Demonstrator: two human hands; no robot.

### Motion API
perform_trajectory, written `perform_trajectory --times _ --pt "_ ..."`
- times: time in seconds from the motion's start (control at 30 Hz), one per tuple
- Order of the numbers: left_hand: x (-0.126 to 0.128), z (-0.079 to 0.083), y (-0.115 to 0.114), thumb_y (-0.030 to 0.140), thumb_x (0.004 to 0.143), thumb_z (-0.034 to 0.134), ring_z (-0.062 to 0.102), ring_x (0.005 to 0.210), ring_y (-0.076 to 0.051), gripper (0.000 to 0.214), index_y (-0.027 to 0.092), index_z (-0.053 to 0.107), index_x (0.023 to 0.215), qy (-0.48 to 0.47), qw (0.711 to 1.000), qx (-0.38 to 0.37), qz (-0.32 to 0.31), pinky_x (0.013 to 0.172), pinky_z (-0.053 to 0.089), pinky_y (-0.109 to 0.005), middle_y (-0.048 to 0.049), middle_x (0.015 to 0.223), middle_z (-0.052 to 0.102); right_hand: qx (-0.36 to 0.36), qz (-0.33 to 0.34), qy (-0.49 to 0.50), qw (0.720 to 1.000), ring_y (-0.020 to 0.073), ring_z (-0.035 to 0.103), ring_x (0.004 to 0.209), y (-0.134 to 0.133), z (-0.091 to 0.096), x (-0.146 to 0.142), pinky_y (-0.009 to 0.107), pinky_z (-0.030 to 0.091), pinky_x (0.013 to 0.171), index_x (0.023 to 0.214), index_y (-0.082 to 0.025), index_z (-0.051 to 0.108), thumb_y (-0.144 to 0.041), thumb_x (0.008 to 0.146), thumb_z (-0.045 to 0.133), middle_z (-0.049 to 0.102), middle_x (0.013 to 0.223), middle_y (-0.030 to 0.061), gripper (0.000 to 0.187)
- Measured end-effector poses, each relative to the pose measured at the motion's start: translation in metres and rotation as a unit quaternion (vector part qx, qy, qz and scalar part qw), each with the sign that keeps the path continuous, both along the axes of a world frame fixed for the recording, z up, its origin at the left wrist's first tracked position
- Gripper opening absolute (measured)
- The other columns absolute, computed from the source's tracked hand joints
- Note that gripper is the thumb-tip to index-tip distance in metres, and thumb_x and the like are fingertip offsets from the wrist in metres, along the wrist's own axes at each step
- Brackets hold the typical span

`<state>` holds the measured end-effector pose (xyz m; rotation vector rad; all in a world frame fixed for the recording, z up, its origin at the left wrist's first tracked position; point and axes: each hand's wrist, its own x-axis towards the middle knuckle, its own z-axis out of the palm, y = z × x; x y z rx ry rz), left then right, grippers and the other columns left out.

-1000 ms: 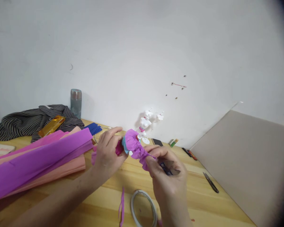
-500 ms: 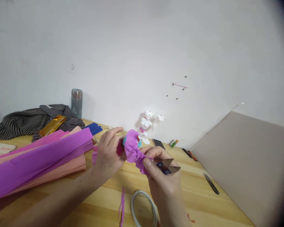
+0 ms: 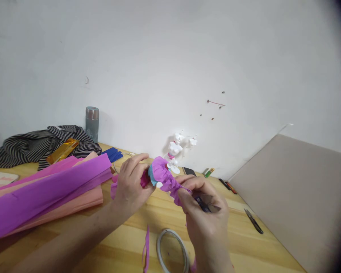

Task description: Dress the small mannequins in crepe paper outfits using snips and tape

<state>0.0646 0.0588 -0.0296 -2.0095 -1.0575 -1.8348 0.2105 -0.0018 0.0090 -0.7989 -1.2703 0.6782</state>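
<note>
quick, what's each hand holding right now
Left hand: closed around a pink-and-blue piece, mostly hidden.
Right hand: closed, pinching the end of the ruffled purple strip, scissors also in its grip.

Single head-worn view, close above table (image 3: 244, 246), facing the wall (image 3: 147, 64)

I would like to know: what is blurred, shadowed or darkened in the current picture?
Head view: the scissors in the right hand look smeared; head view: a soft shadow falls on the wall left of the white figurine; head view: the right edge is dark, curved and fuzzy.
</note>
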Motion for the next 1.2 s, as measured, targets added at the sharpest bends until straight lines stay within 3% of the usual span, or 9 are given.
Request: perform_trajectory --times 0.3,0.83,1.2 --pt "0.001 0.000 -0.001 0.017 0.079 0.067 0.063 0.101 -0.023 0.018 0.021 0.056 0.091 -0.009 1.000 -0.010 -0.012 0.087 0.052 -0.038 -0.0085 0.109 0.065 -0.011 0.028 0.005 1.000 0.0129 0.059 0.058 -0.002 0.003 -0.006 0.023 0.047 0.048 0.060 -0.019 0.061 -0.010 0.071 0.069 0.066 0.069 0.0023 0.016" --pt "-0.001 0.000 -0.002 0.006 0.070 0.069 0.062 0.104 -0.023 0.029 0.020 0.056 0.093 -0.011 0.999 -0.024 -0.036 0.089 0.052 -0.037 -0.0087 0.110 0.064 -0.009 -0.010 -0.009 1.000 0.0125 0.055 0.057 0.008 0.000 0.005 0.023 0.042 0.047 0.063 -0.018 0.062 -0.019 0.074 0.072 0.066 0.074 0.0037 0.015" --pt "-0.001 -0.002 0.000 0.005 0.070 0.069 0.062 0.106 -0.023 0.032 0.021 0.056 0.094 -0.012 0.993 -0.025 -0.110 0.089 0.053 -0.037 -0.0093 0.110 0.063 -0.062 0.078 0.085 0.991 0.0087 0.044 0.049 0.008 0.010 0.003 0.022 0.031 0.044 0.064 -0.018 0.062 -0.032 0.067 0.079 0.064 0.069 0.0026 0.023"
